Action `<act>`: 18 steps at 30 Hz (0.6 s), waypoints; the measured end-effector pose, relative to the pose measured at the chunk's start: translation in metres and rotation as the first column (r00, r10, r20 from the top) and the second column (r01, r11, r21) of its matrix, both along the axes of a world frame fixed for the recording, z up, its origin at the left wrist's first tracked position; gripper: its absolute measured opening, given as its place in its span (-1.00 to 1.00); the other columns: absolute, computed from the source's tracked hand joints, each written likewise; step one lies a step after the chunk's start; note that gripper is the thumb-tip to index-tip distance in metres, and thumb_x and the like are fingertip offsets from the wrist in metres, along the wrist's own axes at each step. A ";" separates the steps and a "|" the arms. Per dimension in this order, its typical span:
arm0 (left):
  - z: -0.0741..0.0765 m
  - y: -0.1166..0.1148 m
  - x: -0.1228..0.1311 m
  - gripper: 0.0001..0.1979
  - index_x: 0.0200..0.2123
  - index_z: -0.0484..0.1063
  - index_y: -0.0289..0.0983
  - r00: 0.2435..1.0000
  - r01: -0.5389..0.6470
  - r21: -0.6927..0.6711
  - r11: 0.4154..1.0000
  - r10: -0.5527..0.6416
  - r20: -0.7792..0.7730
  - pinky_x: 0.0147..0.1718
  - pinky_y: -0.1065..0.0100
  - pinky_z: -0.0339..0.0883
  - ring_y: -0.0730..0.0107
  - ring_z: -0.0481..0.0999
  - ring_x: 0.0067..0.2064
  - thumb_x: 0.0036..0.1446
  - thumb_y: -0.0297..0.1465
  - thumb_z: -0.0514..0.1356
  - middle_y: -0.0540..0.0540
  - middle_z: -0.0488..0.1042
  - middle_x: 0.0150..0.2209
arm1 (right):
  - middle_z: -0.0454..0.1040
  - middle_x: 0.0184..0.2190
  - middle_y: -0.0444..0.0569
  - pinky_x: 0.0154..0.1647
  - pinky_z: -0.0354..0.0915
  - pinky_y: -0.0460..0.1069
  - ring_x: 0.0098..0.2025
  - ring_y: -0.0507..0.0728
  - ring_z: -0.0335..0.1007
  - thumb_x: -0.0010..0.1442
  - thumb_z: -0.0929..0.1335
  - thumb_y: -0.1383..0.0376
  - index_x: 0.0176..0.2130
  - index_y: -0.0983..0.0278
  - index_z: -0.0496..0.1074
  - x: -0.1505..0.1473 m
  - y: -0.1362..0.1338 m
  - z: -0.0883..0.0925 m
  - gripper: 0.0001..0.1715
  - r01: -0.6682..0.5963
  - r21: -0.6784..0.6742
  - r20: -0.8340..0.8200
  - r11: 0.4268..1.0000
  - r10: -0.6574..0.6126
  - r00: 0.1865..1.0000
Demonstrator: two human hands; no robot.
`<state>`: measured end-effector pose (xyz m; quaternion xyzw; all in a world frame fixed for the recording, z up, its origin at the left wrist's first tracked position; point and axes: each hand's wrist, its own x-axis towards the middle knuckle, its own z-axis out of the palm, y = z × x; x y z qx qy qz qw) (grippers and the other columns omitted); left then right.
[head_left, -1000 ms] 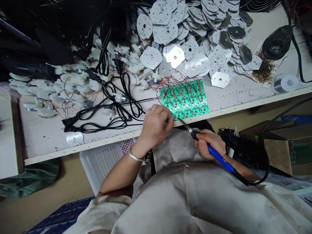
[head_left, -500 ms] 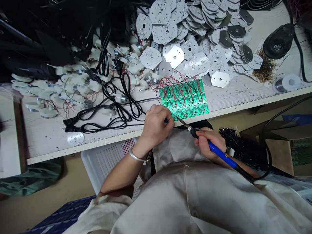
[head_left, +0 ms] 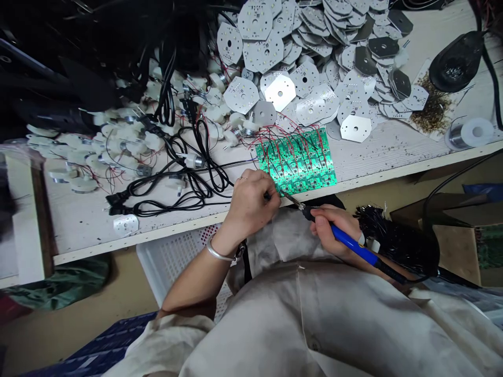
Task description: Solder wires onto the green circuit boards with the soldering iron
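While pinching a thin dark strand (head_left: 267, 196) in the left hand (head_left: 249, 201), right hand (head_left: 334, 230) closed round a blue-handled soldering iron (head_left: 353, 246) beside the green circuit-board panel (head_left: 298, 159) — risk: burnt fingers from a slip; melted red wires (head_left: 320, 144) from a nudge.

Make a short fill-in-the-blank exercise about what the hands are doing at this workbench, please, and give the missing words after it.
The right hand grips a soldering iron with a ____ handle.
The iron's tip points at the near edge of the ____ circuit board.
A metal ____ encircles the wrist of the left hand.
The aluminium LED plates beyond the board each have a ____ in the centre.

Missing words: blue; green; bracelet; hole.
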<state>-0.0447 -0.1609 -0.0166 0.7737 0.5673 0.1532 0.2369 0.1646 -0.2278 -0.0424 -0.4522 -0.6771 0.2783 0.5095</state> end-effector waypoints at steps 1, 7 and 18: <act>0.000 0.000 0.000 -0.83 -0.54 0.33 -0.24 1.000 -0.003 -0.003 1.000 0.003 -0.004 -0.13 0.17 0.26 0.25 0.43 -0.21 0.07 -0.54 0.18 -0.08 0.50 -0.34 | 0.60 -0.42 -0.15 -0.33 0.55 -0.03 -0.42 0.05 0.55 0.30 0.33 0.41 -0.07 0.20 0.46 0.000 0.001 0.000 -0.78 -0.008 0.007 -0.010 1.000 0.008 1.000; 0.002 0.000 0.002 -0.83 -0.55 0.32 -0.25 1.000 -0.011 -0.004 1.000 0.011 -0.021 -0.15 0.16 0.26 0.24 0.43 -0.21 0.06 -0.53 0.17 -0.09 0.49 -0.34 | 0.54 -0.52 -0.18 -0.41 0.55 -0.03 -0.48 0.06 0.53 0.30 0.31 0.43 -0.04 0.22 0.44 -0.002 0.005 0.000 -0.75 -0.049 0.113 0.019 0.992 0.047 0.999; 0.000 0.000 0.002 -0.82 -0.55 0.32 -0.24 1.000 -0.012 0.006 1.000 0.012 -0.016 -0.16 0.17 0.26 0.24 0.42 -0.21 0.07 -0.53 0.16 -0.09 0.49 -0.35 | 0.60 -0.44 -0.15 -0.37 0.57 0.00 -0.46 0.06 0.54 0.34 0.29 0.39 0.00 0.21 0.43 -0.003 0.004 0.001 -0.75 -0.023 0.193 0.105 0.981 0.002 0.994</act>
